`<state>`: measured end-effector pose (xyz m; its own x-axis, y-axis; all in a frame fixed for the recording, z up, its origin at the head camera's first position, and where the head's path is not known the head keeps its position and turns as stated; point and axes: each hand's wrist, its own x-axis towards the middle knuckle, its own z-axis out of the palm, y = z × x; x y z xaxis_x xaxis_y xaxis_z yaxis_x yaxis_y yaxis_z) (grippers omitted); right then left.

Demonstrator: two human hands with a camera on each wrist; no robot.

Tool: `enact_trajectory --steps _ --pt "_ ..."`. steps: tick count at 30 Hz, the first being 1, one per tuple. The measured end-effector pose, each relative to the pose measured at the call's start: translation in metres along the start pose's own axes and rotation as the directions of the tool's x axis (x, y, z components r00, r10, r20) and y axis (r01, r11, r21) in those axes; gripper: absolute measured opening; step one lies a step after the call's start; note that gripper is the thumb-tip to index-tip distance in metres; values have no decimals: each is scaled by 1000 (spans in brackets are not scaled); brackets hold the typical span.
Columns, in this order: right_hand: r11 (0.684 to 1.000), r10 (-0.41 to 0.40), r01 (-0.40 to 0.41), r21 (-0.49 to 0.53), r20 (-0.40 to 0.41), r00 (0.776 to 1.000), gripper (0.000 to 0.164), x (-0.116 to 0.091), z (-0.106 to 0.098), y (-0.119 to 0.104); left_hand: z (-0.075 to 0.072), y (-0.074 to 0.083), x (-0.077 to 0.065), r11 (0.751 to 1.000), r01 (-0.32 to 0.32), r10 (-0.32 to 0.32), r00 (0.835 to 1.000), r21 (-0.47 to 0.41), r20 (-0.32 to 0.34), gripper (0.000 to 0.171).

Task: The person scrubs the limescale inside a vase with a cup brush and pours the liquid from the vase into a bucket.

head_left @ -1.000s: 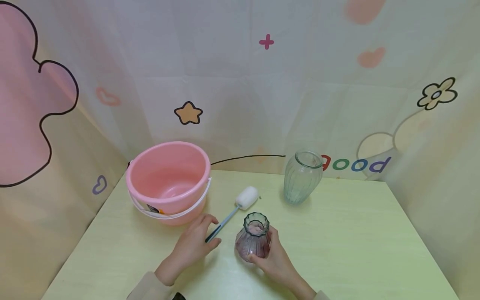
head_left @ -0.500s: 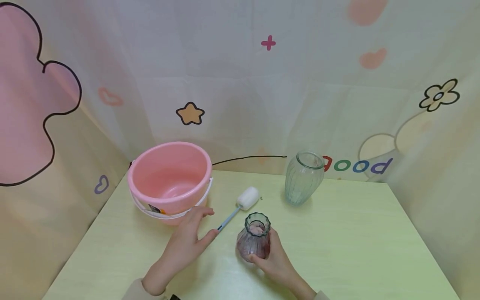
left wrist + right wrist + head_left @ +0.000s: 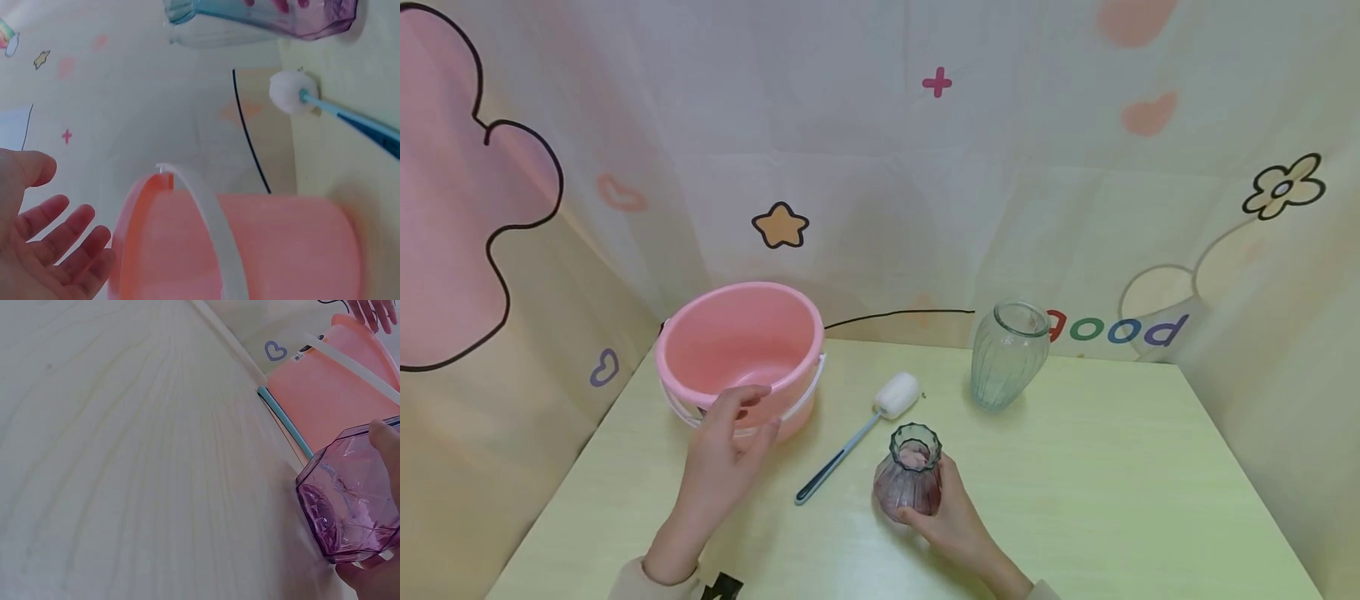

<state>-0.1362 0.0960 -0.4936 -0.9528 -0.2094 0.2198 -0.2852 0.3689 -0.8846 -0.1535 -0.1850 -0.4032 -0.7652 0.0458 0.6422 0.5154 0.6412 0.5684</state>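
Observation:
My right hand (image 3: 962,529) grips the side of a small ribbed glass vase (image 3: 901,490), purple below with a grey-green scalloped rim. Its thumb lies on the near side and fingers curl round the right. In the right wrist view the purple glass base (image 3: 353,494) is close up; whether it touches the table is unclear. My left hand (image 3: 718,467) hovers in front of a pink bucket (image 3: 730,333), fingers apart and holding nothing; the left wrist view shows its fingers (image 3: 69,231) beside the bucket rim. Between the hands lies a sponge bottle brush (image 3: 842,452), white head pointing back.
A taller clear ribbed glass vase (image 3: 1007,362) stands at the back of the light table (image 3: 1112,467). The bucket has a white handle (image 3: 801,400) hanging down its front. A printed curtain (image 3: 880,167) encloses the table behind and at the sides.
My left hand has left the brush's handle and moved left and up to the front of the bucket, exposing the whole brush. The right hand and small vase stay nearly still.

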Motion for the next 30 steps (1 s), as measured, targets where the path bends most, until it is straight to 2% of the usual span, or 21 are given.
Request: enact_trajectory --steps 3,6,9,11,15,19,23,30 --pt "1000 4 -4 -16 -2 1000 78 1 0 -1 -10 -7 4 999 38 -37 996 8 -78 29" --pt "1000 2 -2 -26 0 1000 79 1 -1 0 -21 -16 8 995 97 -93 979 9 -183 24" --pt "999 -6 6 -41 -6 1000 79 2 0 7 -31 -25 11 980 199 -194 943 -8 -271 22" --pt "998 -2 1 -57 -16 1000 81 3 2 18 -38 -32 12 956 292 -281 909 -14 -309 23" --pt "996 17 -20 -90 -32 999 83 5 6 37 -47 -46 13 883 470 -448 835 -9 -319 30" --pt "996 13 -16 -93 -38 999 81 6 6 41 -53 -58 14 812 583 -558 773 -10 -301 36" --pt "996 21 -25 -90 -39 999 81 6 5 39 -56 -66 15 760 650 -632 730 -23 -262 41" --pt "995 30 -35 -95 -53 998 82 9 3 37 -63 -70 22 698 715 -708 682 -39 -183 50"
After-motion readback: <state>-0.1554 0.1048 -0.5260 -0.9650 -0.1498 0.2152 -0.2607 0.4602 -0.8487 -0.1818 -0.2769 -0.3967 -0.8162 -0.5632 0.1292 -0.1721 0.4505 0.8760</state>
